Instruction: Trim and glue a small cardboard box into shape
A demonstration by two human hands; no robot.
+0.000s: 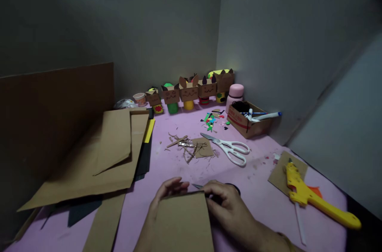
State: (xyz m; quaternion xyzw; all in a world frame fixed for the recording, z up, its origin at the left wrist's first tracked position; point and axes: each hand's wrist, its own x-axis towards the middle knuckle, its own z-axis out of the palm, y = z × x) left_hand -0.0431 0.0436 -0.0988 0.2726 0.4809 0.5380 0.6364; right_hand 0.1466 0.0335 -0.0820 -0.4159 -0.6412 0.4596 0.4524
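My left hand (167, 192) holds a brown cardboard piece (182, 222) by its far left edge, fingers curled over the top. At the cardboard's top right corner my right hand (227, 204) is closed round dark-handled scissors (198, 186), and a metal blade tip points left along the cardboard's upper edge. Both hands rest low over the pink table cover (256, 182), near its front edge.
White scissors (231, 148) and cardboard scraps (191, 146) lie mid-table. A yellow glue gun (313, 200) rests at right on a cardboard square. Large cardboard sheets (98, 160) lie at left. Cardboard-headed figures (189, 95) line the back wall beside a box of pens (249, 121).
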